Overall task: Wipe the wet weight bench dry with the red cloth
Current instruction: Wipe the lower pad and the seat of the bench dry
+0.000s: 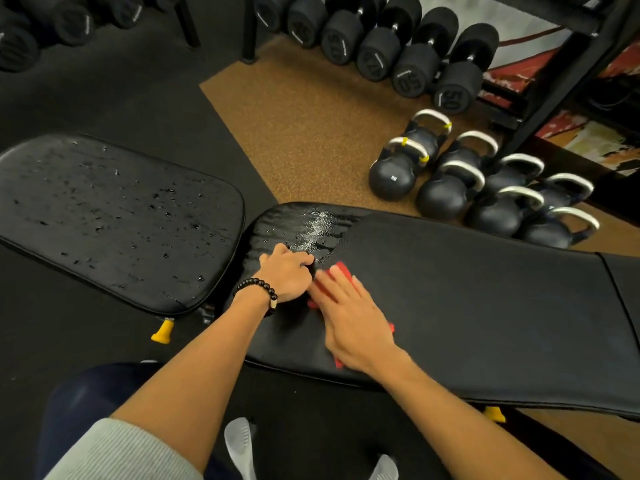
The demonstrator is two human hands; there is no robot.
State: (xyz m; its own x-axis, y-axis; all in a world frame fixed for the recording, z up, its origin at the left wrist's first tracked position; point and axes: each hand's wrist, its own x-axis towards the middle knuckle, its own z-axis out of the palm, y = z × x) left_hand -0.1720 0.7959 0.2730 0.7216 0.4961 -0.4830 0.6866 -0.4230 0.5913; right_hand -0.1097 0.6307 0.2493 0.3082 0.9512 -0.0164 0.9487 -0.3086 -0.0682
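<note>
While the right hand (356,320) lies flat with straight fingers pressed down on the red cloth (341,273), the cloth sits on the long back pad (467,299) of the weight bench, near that pad's left end, mostly hidden under the palm with red edges showing past the fingertips and at the near side of the hand. Left hand (287,275) is just left of the cloth, fingers curled under, knuckles resting on the pad; cannot tell if it pinches a cloth edge or holds nothing. Beaded black bracelet (258,289) on left wrist, pale grey sleeve (114,452) pushed up at near left. Wet patch (311,226) with streaks and glare on far left part of back pad, just beyond both hands; rest of that pad to the right looks matte and dry. Seat pad (114,216) at left is apart from back pad by a gap, covered in scattered water drops. Yellow adjustment knob (162,332) below seat pad's near edge, another yellow bit (493,414) under back pad's near edge. Kettlebells (485,192) grouped on brown floor (304,133) far right of bench, dumbbells (408,50) racked beyond them, more dumbbells (41,26) far left. Black mat (121,91) under the bench
</note>
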